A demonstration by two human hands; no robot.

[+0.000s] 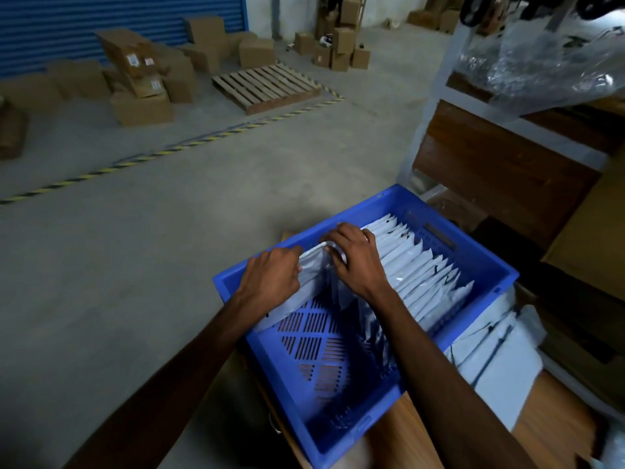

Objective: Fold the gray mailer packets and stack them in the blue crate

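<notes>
Head view, step in hand: While a gray mailer packet point(313, 265) is being set into the blue crate point(480, 252), it is best kept upright and pressed flat against the crate's far-left wall, so that its fold is not sprung open when it is released.
Left hand: the left hand point(274, 275) is curled over the packet's left edge at the crate rim, and the packet is gripped there.
Right hand: the right hand point(355, 255) is laid over the packet's top right, with fingers bent round its upper edge; the packet is pinched between both hands.
Packet position: the packet is held inside the crate's far-left corner, directly under both hands and touching them.
Row of folded packets point(422, 275): these are stood on edge along the crate's right side, just beside the right hand.
Unfolded mailers point(490, 360): a pile is seen outside the crate, to its right, on the table point(554, 401).
Care: the standing row is judged easy to topple if it is brushed by the right wrist.
</notes>
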